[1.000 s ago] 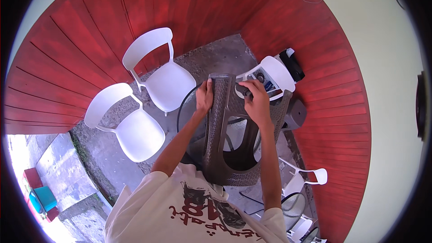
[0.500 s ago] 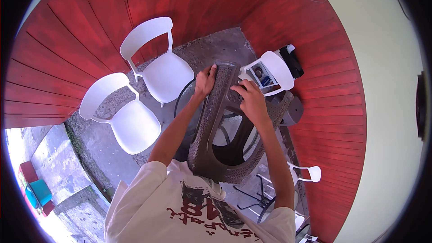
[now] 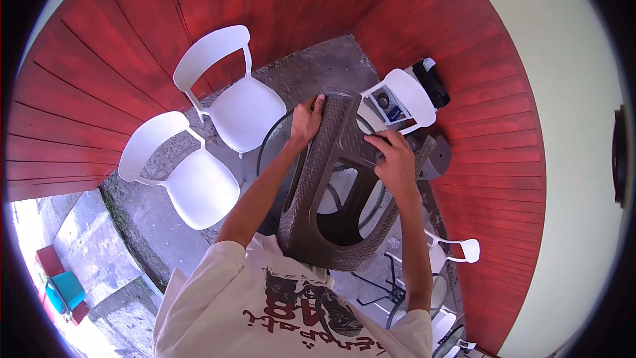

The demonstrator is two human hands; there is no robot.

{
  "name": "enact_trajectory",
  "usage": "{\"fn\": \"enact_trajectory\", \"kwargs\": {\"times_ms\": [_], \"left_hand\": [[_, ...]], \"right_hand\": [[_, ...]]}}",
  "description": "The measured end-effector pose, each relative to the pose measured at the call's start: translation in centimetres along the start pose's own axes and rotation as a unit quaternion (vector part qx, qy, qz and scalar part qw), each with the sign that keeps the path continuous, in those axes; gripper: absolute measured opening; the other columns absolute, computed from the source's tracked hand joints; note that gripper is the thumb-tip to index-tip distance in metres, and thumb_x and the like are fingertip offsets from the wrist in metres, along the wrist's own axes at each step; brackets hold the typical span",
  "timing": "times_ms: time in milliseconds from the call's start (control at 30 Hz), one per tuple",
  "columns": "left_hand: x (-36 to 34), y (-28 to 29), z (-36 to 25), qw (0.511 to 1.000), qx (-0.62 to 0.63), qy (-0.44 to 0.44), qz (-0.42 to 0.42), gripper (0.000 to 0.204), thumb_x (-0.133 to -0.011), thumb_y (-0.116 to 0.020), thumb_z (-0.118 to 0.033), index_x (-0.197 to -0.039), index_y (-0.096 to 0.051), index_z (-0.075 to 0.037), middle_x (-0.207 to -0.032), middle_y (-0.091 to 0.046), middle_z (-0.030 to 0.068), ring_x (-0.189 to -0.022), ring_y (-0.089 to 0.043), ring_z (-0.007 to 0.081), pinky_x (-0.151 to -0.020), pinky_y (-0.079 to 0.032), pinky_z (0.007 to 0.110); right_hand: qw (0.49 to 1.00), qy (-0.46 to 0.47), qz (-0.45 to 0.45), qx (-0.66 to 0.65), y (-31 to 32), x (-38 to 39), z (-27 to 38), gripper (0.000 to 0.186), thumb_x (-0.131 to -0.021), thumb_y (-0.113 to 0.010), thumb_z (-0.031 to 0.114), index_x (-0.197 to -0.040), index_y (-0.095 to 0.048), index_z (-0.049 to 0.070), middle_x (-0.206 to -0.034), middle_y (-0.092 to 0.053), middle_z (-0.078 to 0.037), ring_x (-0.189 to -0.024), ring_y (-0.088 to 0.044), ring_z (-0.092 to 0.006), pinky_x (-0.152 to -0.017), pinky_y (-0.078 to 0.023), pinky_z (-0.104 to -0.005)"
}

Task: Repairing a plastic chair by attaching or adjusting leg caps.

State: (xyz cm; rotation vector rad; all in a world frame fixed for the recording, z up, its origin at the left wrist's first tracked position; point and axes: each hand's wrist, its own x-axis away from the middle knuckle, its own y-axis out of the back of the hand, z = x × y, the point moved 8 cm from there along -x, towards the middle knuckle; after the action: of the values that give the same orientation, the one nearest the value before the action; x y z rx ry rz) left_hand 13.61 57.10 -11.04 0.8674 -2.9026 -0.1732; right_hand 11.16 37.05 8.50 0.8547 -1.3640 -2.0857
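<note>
Head view: holding a brown stool [image 3: 324, 159] tilted before the shirt [image 3: 232, 298], gripping its upper edge with the left hand [image 3: 305, 122]. Touching it with the right hand [image 3: 396, 164], bent-fingered, lower than half a second ago; cannot tell if clasping anything. Showing beyond, partly hidden: dark and blue items [image 3: 395, 114] in a tray [image 3: 393, 101] on a white chair [image 3: 415, 98].

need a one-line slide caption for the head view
Left hand holding brown textured furniture, right hand close over it, white chairs and red wall around.
</note>
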Motion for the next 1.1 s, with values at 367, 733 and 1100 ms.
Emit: {"fn": "enact_trajectory", "kwargs": {"times_ms": [367,733,1100], "left_hand": [[-0.3,2.1,1.9,0.999,0.008,0.000,-0.037,0.054,-0.107,-0.051,-0.045,-0.116,-0.069,0.005,-0.093,-0.071,0.0301,-0.090,-0.073,0.0375,-0.082,-0.052,0.043],[0.5,1.2,0.1,0.999,0.008,-0.012,-0.052,0.051,-0.107,-0.052,-0.042,-0.114,-0.069,0.006,-0.085,-0.068,0.0309,-0.077,-0.066,0.0294,-0.078,-0.051,0.042],[-1.3,3.1,1.6,0.998,-0.040,0.009,-0.045,0.062,-0.108,-0.050,-0.046,-0.093,-0.064,0.013,-0.066,-0.045,0.0064,-0.069,-0.037,0.0139,-0.063,-0.040,0.038]], "right_hand": [[0.971,-0.158,-0.164,-0.071,-3.5,1.8,0.5,0.039,-0.077,-0.068,0.000,-0.116,-0.069,0.004,-0.100,-0.064,-0.014,-0.088,-0.067,-0.0368,-0.078,-0.055,-0.0424],[0.919,-0.263,-0.281,-0.087,-2.1,4.7,-1.0,0.034,-0.080,-0.074,0.000,-0.112,-0.067,0.002,-0.107,-0.064,-0.016,-0.094,-0.067,-0.0367,-0.083,-0.055,-0.0413],[0.946,-0.166,-0.243,-0.138,-5.9,1.8,1.3,0.042,-0.078,-0.074,-0.001,-0.119,-0.063,0.004,-0.109,-0.062,-0.016,-0.098,-0.066,-0.0393,-0.083,-0.055,-0.0441]]}}
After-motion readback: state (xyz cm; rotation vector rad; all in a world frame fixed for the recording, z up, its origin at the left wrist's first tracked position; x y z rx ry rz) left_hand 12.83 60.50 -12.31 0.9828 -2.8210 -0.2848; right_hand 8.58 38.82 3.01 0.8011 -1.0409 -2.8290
